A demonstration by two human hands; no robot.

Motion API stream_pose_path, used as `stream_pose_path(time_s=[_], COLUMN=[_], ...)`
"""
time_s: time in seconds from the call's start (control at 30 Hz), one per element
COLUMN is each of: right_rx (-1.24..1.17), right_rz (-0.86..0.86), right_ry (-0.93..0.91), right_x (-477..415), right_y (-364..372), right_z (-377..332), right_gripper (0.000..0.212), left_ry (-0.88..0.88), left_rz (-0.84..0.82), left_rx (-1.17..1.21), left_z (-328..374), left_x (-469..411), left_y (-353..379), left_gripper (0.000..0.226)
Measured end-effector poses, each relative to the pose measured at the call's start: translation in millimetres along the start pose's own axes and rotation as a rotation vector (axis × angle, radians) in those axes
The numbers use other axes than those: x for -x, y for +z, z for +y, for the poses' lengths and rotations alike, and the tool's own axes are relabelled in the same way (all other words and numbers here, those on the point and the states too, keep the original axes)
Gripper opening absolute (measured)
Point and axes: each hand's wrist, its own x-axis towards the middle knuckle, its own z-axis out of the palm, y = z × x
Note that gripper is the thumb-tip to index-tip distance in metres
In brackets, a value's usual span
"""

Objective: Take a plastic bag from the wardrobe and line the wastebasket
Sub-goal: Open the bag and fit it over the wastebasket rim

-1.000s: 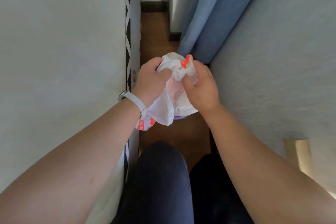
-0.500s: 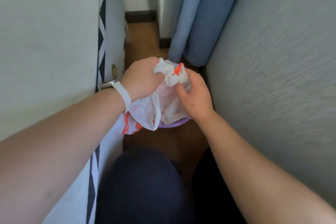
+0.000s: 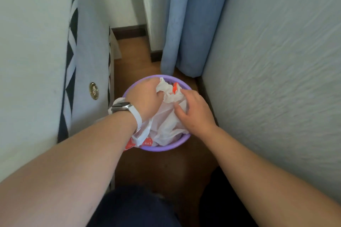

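I see bag (image 3: 166, 127) now lowered from chest height into purple wastebasket (image 3: 162, 148). Left hand (image 3: 145, 97) fisted on bunched top, right hand (image 3: 193, 112) pinching it; spreading over rim comes next.

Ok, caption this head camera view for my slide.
Both hands, left hand and right hand, press a white plastic bag into the purple wastebasket.

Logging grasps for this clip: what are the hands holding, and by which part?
Both hold the white plastic bag by its crumpled top, over the purple wastebasket: left hand bunches the top edge, right hand pinches beside it.
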Motion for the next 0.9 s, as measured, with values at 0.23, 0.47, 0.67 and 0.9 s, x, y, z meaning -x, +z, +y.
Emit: stream_pose_path(time_s=[0.23,0.47,0.67,0.9], right_rx=[0.193,0.19,0.153,0.104], right_rz=[0.083,0.117,0.093,0.052], right_ry=[-0.072,-0.098,-0.125,-0.157], right_x=[-9.5,-5.3,4.2,10.3], right_y=[33.2,28.9,19.6,18.4], right_z=[21.4,28.6,11.5,-1.0], right_gripper=[0.043,0.042,0.039,0.05], left_ry=[-0.083,-0.067,-0.137,-0.106], left_rz=[0.04,-0.053,-0.09,-0.317], left_rx=[-0.022,0.038,0.131,-0.095], left_z=[-26.5,-36.0,-28.7,-27.8], left_x=[0.6,5.0,2.5,-0.1], left_y=[36.5,67.4,47.7,6.6], left_gripper=[0.012,0.019,0.038,0.036])
